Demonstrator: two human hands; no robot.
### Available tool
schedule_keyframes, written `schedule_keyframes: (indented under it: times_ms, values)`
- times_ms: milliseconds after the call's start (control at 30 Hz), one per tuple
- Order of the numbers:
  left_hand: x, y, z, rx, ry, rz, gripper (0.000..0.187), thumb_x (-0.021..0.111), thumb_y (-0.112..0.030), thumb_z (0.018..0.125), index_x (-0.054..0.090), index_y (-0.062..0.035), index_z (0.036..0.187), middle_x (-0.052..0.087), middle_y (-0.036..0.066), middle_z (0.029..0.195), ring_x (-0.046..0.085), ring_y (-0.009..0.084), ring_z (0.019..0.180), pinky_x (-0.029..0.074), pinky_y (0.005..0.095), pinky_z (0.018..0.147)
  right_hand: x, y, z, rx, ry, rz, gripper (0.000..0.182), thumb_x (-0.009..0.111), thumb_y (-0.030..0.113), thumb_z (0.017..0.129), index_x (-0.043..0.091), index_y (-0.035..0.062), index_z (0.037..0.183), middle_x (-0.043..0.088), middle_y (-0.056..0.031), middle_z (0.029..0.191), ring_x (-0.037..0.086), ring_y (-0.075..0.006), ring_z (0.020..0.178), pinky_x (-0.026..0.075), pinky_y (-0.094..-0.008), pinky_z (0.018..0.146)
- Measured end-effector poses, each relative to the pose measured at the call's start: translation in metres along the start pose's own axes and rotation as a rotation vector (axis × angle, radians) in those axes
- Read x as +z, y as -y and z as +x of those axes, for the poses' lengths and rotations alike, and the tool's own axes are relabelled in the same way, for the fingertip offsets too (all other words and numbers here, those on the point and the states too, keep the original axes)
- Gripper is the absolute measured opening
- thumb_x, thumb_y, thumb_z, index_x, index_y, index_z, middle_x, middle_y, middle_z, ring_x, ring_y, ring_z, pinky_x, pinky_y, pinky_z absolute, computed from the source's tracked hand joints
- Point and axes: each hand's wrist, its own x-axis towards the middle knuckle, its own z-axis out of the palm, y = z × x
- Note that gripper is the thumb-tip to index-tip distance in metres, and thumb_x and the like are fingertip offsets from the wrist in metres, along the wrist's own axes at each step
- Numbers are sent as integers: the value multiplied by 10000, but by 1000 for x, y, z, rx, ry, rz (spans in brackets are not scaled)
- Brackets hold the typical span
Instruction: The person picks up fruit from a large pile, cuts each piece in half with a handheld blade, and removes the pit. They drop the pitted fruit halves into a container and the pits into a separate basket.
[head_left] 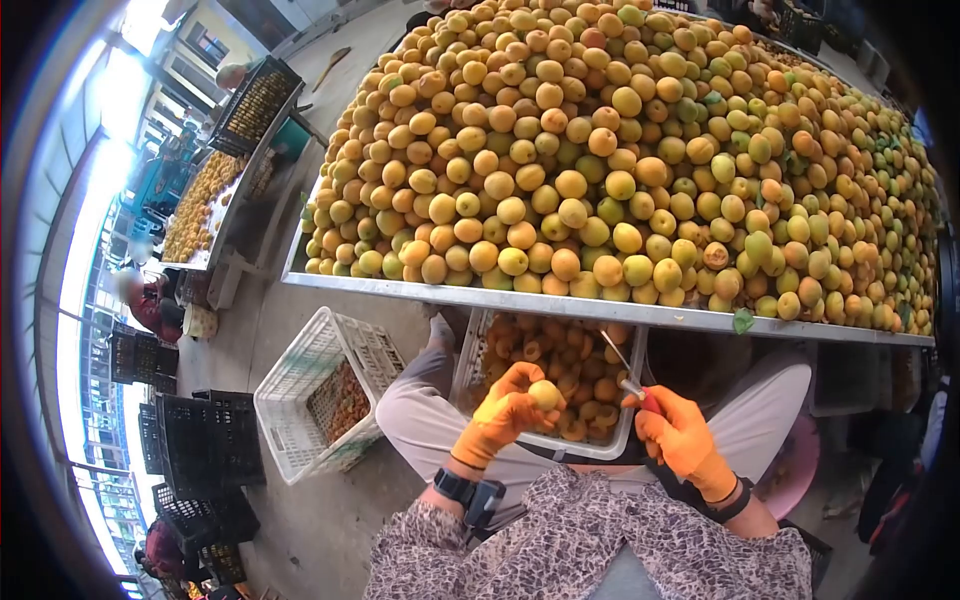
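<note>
My left hand (496,418), in an orange glove, pinches a yellow apricot (545,396) between fingertips and thumb. Opposite it, my right hand (682,440), also orange-gloved, is closed round a red-handled tool with a thin metal shaft (618,352). The shaft points up and to the left, apart from the apricot; whether it is a knife is too small to tell. Below both hands, between my legs, a light plastic crate (625,435) holds many apricots, several of them cut open. Beyond the hands, whole apricots (570,185) are heaped on a metal-edged table (420,290).
A white crate (285,400) with small brown pieces at its bottom stands left of my legs. Black crates (208,440) are stacked farther left. A pink basin (797,460) is beside my right leg. Another person (155,308) sits near a second fruit table (225,225).
</note>
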Motion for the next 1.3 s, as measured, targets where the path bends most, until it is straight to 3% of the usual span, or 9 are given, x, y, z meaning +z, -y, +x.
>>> schedule_keyframes:
  times_ms: [33,167,267,333,367,467,633,867,1300]
  values:
    - [20,-3,-4,0,17,-23,370,638,-211,832,476,-92,1142,623,241,997,604,267,798,500,335,717,3,7,-4,116,79,109,165,558,133,942,597,15,1050,467,41,658,397,-26,541,318,-199,479]
    - [55,-7,-8,18,188,-178,482,612,-163,851,455,-48,1292,621,191,1106,628,253,903,515,323,811,10,-5,-13,32,224,195,372,520,411,987,542,42,1029,451,21,645,315,-31,467,221,-194,436]
    - [76,-9,-10,81,102,-77,519,621,-249,916,428,-27,1344,590,162,1198,627,232,971,503,343,873,13,2,-25,17,237,191,398,521,452,976,525,54,982,443,23,643,313,-34,483,228,-196,445]
    - [87,-7,-9,188,95,-33,552,599,-356,950,421,-10,1341,561,154,1251,623,222,1021,494,367,913,11,10,-32,31,239,160,359,513,419,992,540,65,942,419,45,636,324,-30,517,251,-199,477]
    - [95,-10,-9,173,93,-98,668,677,-402,881,410,-7,1349,570,174,1213,601,260,1108,499,382,916,11,11,-35,12,260,155,367,514,424,990,539,62,941,421,45,634,332,-32,518,256,-201,477]
    - [100,2,0,234,230,-191,659,637,-417,905,397,-6,1361,571,184,1226,591,291,1126,481,441,953,7,18,-38,-15,284,136,396,515,445,984,535,53,934,427,43,626,355,-39,516,274,-208,476]
    - [120,4,0,170,247,-155,635,562,-519,906,399,-167,1409,587,22,1273,463,353,1293,400,539,1030,10,13,-42,-57,298,127,424,518,467,977,546,47,933,441,33,623,380,-50,511,289,-215,471]
    - [148,11,2,154,202,-293,725,650,-492,861,366,-105,1405,566,106,1310,490,329,1265,424,524,1017,21,11,-48,-114,226,238,466,517,495,967,549,31,998,438,28,619,375,-50,508,276,-215,464]
    - [160,18,-9,143,174,-318,667,530,-528,929,323,-142,1432,508,118,1371,416,320,1328,454,481,985,21,-4,-49,-304,185,146,522,493,479,981,527,-22,1123,414,46,596,340,-33,496,246,-223,461]
